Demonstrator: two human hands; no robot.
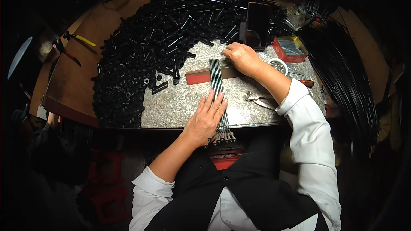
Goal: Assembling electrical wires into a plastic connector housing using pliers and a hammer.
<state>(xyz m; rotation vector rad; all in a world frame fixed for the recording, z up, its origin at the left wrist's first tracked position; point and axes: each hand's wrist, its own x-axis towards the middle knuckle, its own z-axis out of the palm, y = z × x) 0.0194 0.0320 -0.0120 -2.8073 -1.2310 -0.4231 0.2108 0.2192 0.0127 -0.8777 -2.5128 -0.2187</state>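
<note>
A row of thin dark rods (215, 75) lies side by side on the speckled stone slab (167, 107). The rods cross over a flat red-and-dark bar (198, 77), and their black-tipped near ends stick out past the slab's front edge. My left hand (204, 119) rests flat on the rods near that edge, fingers stretched out. Beyond the bar, my right hand (242, 58) is closed, its fingertips bent together just right of the rods' far ends. What it pinches, if anything, is too small to make out.
A big heap of black tubular parts (141, 47) rings the slab's left and far sides. At right are a phone (258, 23), a red box (286, 54), a white round dish (270, 61), nippers (256, 97), a brown handle (307, 83) and a bundle of long black strands (346, 72).
</note>
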